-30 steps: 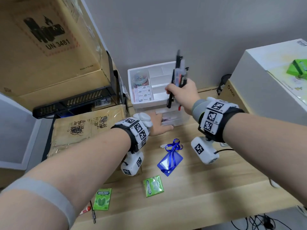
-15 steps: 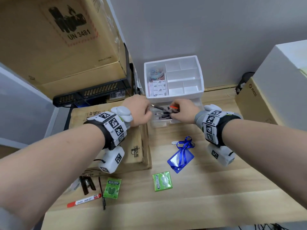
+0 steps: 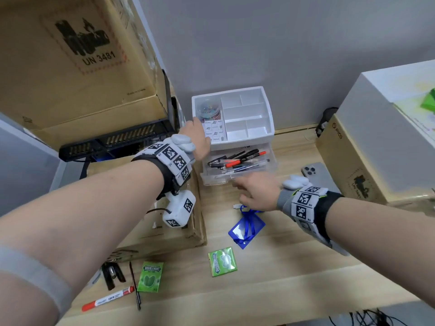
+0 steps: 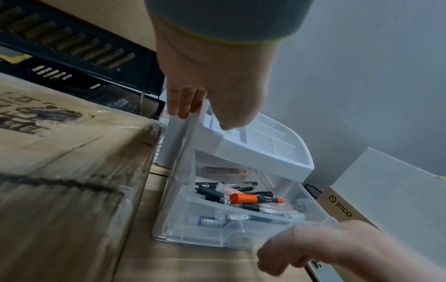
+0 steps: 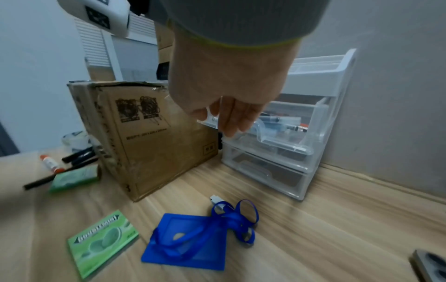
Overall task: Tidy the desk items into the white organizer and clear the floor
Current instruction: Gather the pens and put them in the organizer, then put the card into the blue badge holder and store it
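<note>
The white organizer (image 3: 247, 137) stands against the wall, its top tray holding a tub of clips and label cards. Its upper clear drawer (image 3: 237, 178) is pulled out, with several pens and an orange marker (image 4: 253, 198) lying in it. My left hand (image 4: 202, 116) grips the organizer's top left rim, fingers outside the wall and thumb on the tray. My right hand (image 3: 242, 189) hovers just in front of the drawer with relaxed fingers (image 5: 231, 118), holding nothing. A blue badge holder (image 3: 246, 229), two green gum packs (image 3: 222, 261) (image 3: 150, 278) and a red marker (image 3: 108, 298) lie on the desk.
A cardboard box (image 3: 164, 231) sits directly left of the organizer. A phone (image 3: 316, 171) lies to the right, beside a brown box (image 3: 348, 165). A black pen (image 3: 135, 285) and a black clip (image 3: 113, 274) lie at the front left near the desk edge.
The bundle of pens my right hand held has gone into the drawer, and that hand has pulled back empty. My left hand moved from the drawer up to the organizer's top left corner.
</note>
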`<state>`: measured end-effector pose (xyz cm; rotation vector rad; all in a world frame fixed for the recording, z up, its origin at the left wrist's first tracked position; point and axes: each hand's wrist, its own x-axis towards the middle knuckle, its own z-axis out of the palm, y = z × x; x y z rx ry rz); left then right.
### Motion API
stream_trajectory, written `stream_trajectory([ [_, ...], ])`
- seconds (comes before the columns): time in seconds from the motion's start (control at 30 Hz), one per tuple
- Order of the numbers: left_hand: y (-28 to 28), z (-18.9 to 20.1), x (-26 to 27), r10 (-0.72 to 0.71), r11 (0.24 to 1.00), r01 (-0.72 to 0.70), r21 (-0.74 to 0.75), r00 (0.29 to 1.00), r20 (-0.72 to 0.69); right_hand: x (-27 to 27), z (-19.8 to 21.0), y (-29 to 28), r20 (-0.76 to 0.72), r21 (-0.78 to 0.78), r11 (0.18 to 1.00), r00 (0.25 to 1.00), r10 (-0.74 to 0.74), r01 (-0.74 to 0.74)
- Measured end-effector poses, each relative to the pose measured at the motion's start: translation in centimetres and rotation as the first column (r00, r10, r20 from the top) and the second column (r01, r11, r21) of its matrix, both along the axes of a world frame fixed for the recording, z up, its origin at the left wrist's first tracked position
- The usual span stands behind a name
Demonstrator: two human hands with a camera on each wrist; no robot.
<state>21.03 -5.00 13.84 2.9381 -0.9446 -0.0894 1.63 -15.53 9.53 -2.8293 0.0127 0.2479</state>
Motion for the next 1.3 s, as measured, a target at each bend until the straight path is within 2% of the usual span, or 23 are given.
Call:
stream_trajectory([
  [0.13, -0.8, -0.2, 0.4, 0.067, 0.994, -0.069, 0.081, 0.997, 0.033, 1.3, -1.0, -0.2, -0.048, 0.021, 0.994, 0.993, -0.105, 0.106],
  [0.33, 0.1, -0.3, 1.3, -0.035, 0.996, 0.030, 0.087, 0.998, 0.056, 5.4, -0.9, -0.5, -0.108, 0.074, 0.976, 0.974, -0.197, 0.205],
  [0.5, 0.1, -0.4, 1.3, -0.036, 0.997, 0.030, 0.069, 0.996, 0.081, 7.6, -0.9, -1.2, -0.122, 0.104, 0.958, 0.959, -0.255, 0.268],
  [0.73, -0.3, 0.1, 0.7, -0.023, 0.995, 0.015, 0.101, 0.997, 0.077, 7.0, -2.2, -1.6, -0.109, 0.142, 0.947, 0.955, -0.275, 0.289],
  [0.87, -0.6, 0.9, -2.1, 0.079, 0.985, -0.100, 0.139, 0.986, 0.147, 5.1, -3.5, -2.6, -0.206, 0.146, 0.935, 0.935, -0.290, 0.323],
  [0.97, -1.0, 1.0, -6.3, -0.008, 0.993, -0.015, 0.115, 0.981, 0.194, 2.8, -5.1, -3.6, -0.311, 0.096, 0.939, 0.906, -0.286, 0.329],
  [1.07, -1.1, -0.6, -11.5, -0.221, 0.974, 0.216, 0.072, 0.973, 0.072, 0.4, -7.1, -4.0, -0.379, 0.060, 0.947, 0.885, -0.272, 0.317],
  [1.13, -0.8, -2.7, -14.1, -0.288, 0.947, 0.298, 0.117, 0.953, -0.091, -0.7, -8.2, -3.9, -0.392, 0.034, 0.963, 0.890, -0.234, 0.268],
  [1.2, -0.4, -6.1, -15.6, -0.246, 0.932, 0.303, 0.197, 0.932, -0.266, -1.7, -9.1, -3.5, -0.397, 0.018, 0.978, 0.899, -0.183, 0.207],
  [1.3, 1.1, -10.8, -16.4, -0.119, 0.910, 0.260, 0.323, 0.910, -0.397, -3.1, -11.3, -2.7, -0.349, 0.055, 0.995, 0.935, -0.063, 0.087],
])
